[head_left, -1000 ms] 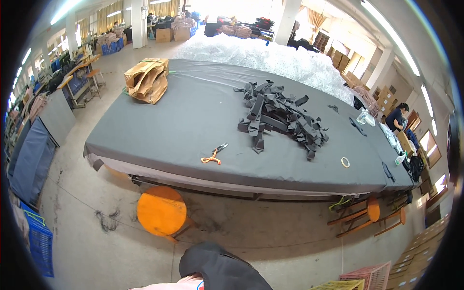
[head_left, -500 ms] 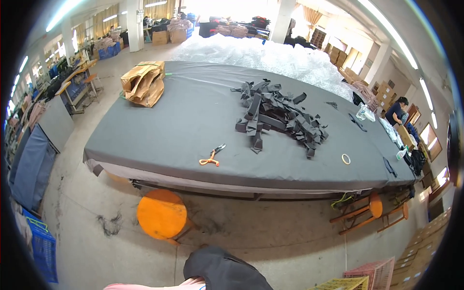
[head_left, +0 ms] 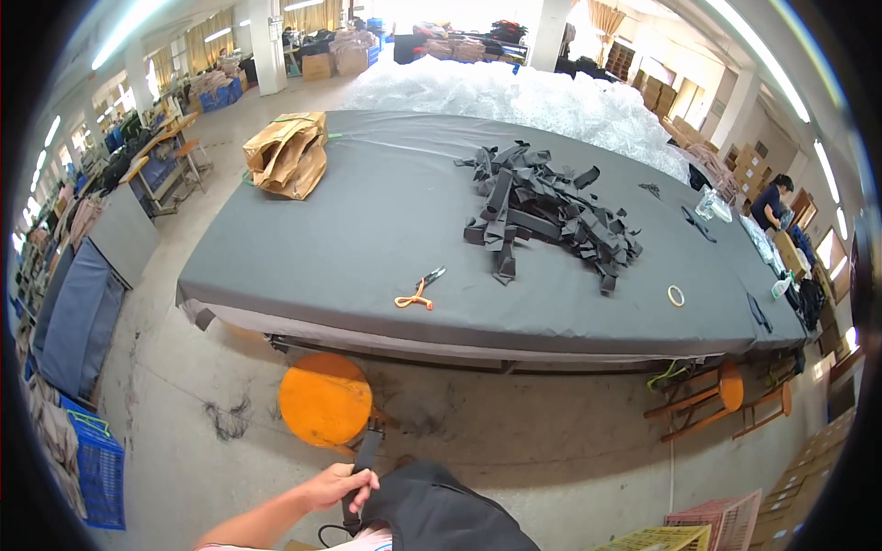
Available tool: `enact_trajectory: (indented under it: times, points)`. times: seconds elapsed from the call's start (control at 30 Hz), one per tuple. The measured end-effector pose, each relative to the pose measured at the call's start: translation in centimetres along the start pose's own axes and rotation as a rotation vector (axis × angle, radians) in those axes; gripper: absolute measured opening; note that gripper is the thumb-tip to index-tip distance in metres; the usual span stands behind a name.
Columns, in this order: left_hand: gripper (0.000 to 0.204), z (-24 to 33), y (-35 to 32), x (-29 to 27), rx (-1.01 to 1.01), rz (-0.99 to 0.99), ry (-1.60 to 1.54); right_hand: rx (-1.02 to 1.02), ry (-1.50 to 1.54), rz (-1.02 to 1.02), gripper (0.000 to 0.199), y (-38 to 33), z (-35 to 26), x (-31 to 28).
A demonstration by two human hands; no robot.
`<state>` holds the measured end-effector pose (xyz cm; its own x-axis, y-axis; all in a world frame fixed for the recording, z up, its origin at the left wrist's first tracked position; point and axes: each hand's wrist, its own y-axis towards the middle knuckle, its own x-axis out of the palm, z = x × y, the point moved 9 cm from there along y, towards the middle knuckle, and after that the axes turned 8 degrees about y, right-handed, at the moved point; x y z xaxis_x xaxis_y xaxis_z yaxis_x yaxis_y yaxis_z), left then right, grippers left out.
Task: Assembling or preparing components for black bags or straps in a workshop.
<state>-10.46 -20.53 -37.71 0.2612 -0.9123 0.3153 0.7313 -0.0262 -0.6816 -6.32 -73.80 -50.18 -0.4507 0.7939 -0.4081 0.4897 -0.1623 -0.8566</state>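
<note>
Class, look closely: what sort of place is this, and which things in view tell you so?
Probably a garment or bag workshop: a long grey cutting table bears a heap of black straps and orange-handled scissors, and stacked cartons line the hall behind.

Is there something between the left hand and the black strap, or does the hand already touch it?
Nothing stands between them. The left hand is already closed around the black strap, which hangs beside a black bag at the lower edge. The right hand is not in view.
</note>
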Motion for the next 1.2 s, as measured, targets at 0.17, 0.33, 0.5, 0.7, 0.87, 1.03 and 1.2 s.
enact_trajectory:
  times: [0.17, 0.33, 0.5, 0.7, 0.87, 1.03, 1.2]
  points:
    - [0.026, 4.4, -3.3, 2.7, 0.156, -0.103, 0.084, -0.126, -0.050, -0.042, 0.038, 1.7, 0.2, -0.8]
    - [0.027, 7.2, 2.2, 2.1, 0.394, 0.180, 0.156, -0.283, 0.154, -0.094, 0.025, 1.9, -3.7, 0.5]
    - [0.036, 5.3, 6.0, 7.9, 0.387, 0.082, 0.226, -0.630, 0.361, -0.077, 0.020, -0.8, -13.9, 3.5]
    - [0.044, 5.9, 4.5, 9.0, 0.321, 0.029, 0.192, -0.743, 0.633, 0.035, 0.037, -6.8, -20.7, 5.7]
    - [0.039, 5.1, 5.0, 9.2, 0.221, -0.069, -0.008, -0.728, 0.544, -0.030, 0.027, -5.1, -20.7, 6.9]
    - [0.036, 5.1, 4.5, 7.3, 0.242, -0.031, -0.251, -0.567, 0.688, 0.052, 0.011, -7.0, -20.7, 4.8]
    - [0.040, 4.8, 5.4, 7.2, 0.200, -0.093, -0.167, -0.658, 0.529, -0.224, 0.033, -5.1, -22.9, 8.1]
